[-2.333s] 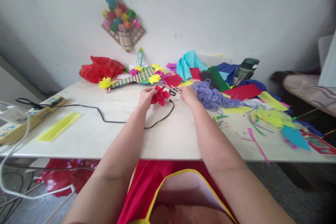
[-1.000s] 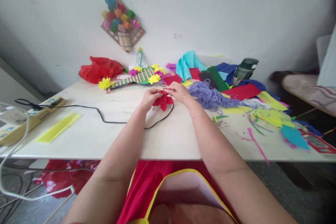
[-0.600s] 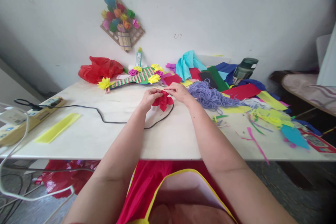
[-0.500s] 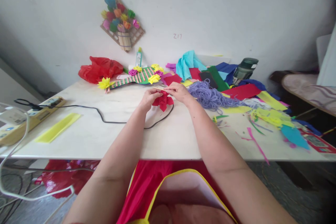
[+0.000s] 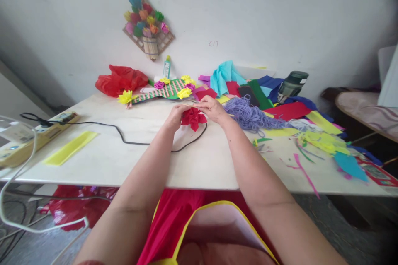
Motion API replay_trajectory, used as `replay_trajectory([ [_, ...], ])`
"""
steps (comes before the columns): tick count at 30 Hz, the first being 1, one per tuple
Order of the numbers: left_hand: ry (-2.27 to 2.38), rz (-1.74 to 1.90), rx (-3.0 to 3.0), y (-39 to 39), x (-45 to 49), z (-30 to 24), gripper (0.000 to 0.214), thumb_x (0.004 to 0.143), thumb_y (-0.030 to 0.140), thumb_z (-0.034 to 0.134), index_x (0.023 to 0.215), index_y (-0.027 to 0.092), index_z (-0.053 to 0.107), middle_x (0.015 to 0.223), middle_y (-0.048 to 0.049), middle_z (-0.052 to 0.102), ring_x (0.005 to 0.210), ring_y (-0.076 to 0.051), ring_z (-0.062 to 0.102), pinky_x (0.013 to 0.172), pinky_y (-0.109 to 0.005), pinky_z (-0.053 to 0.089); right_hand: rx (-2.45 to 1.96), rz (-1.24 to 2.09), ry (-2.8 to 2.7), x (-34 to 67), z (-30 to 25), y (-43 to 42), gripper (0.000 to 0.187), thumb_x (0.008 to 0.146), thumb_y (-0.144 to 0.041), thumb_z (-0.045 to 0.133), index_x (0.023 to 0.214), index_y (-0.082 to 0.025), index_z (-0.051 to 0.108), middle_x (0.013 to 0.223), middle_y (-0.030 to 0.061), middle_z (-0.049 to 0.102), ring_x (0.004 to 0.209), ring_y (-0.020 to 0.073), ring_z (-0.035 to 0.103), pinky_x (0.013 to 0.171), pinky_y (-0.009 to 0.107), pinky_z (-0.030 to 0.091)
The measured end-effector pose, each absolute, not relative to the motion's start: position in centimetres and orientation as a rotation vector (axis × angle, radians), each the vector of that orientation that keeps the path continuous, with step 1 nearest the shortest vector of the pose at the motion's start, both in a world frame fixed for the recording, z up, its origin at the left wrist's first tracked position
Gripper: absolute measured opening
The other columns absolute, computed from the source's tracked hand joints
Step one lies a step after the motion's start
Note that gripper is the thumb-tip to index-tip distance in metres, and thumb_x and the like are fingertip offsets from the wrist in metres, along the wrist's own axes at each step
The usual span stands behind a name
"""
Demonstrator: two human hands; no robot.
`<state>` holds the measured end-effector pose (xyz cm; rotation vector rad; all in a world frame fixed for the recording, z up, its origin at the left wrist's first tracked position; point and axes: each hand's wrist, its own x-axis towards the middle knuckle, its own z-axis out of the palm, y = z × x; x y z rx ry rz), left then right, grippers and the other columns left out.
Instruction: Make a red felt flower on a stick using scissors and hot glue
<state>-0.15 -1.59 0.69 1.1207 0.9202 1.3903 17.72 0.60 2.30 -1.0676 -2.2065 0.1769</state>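
Observation:
A red paper flower [image 5: 193,118] sits between both hands over the middle of the white table [image 5: 199,161]. My left hand [image 5: 175,116] pinches its left side with curled fingers. My right hand [image 5: 214,109] grips its upper right edge, fingers bent over the petals. A thin stick seems to run under my right fingers, but I cannot make it out clearly. A black cable [image 5: 130,143] loops just under the flower.
Purple yarn [image 5: 248,115], coloured paper sheets and scraps [image 5: 314,136] crowd the right. A striped craft with yellow flowers [image 5: 164,90], a glue bottle [image 5: 167,67] and a red bag [image 5: 121,79] stand at the back. A power strip [image 5: 37,136] and yellow strip [image 5: 70,153] lie left.
My right hand came back from the scissors at the right and closed on the red flower beside my left hand. Since then both hands barely move; the view shifted slightly.

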Motion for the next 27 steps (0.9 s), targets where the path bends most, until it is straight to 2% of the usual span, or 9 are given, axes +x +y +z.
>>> replay_trajectory([
  [10, 0.929, 1.403, 1.177, -1.4, -0.2, 0.5, 0.026, 0.052, 0.035, 0.076, 0.052, 0.018, 0.056, 0.052, 0.0000, 0.053, 0.049, -0.011, 0.045, 0.049, -0.026, 0.031, -1.141, 0.010, -2.271, 17.6, 2.9, -0.4, 0.028, 0.097, -0.027, 0.054, 0.111, -0.028, 0.079, 0.110, 0.0055, 0.064, 0.094, 0.0176, 0.058, 0.073, 0.025, 0.039],
  [16, 0.929, 1.391, 1.193, -1.3, -0.3, 0.3, 0.025, 0.051, 0.036, 0.079, 0.058, 0.016, 0.066, 0.057, -0.0026, 0.060, 0.052, -0.013, 0.050, 0.051, -0.026, 0.033, -1.174, -0.011, -2.280, 17.5, 3.2, -0.9, 0.028, 0.096, -0.026, 0.054, 0.107, -0.028, 0.079, 0.113, 0.0043, 0.064, 0.093, 0.0172, 0.058, 0.071, 0.025, 0.037],
  [22, 0.913, 1.388, 1.183, -1.2, -0.3, 0.3, 0.027, 0.048, 0.036, 0.082, 0.060, 0.015, 0.069, 0.061, -0.0044, 0.065, 0.054, -0.014, 0.054, 0.052, -0.026, 0.035, -1.175, -0.009, -2.277, 17.6, 3.0, -0.8, 0.028, 0.097, -0.026, 0.054, 0.108, -0.028, 0.079, 0.113, 0.0040, 0.065, 0.093, 0.0168, 0.059, 0.072, 0.025, 0.038],
  [27, 0.904, 1.382, 1.231, -1.2, -0.4, 0.4, 0.026, 0.050, 0.036, 0.080, 0.056, 0.015, 0.065, 0.055, -0.0012, 0.058, 0.052, -0.011, 0.048, 0.051, -0.025, 0.032, -1.087, 0.057, -2.221, 17.4, 2.7, -0.5, 0.026, 0.095, -0.028, 0.057, 0.110, -0.027, 0.079, 0.107, 0.0047, 0.067, 0.094, 0.0172, 0.061, 0.074, 0.026, 0.043],
])
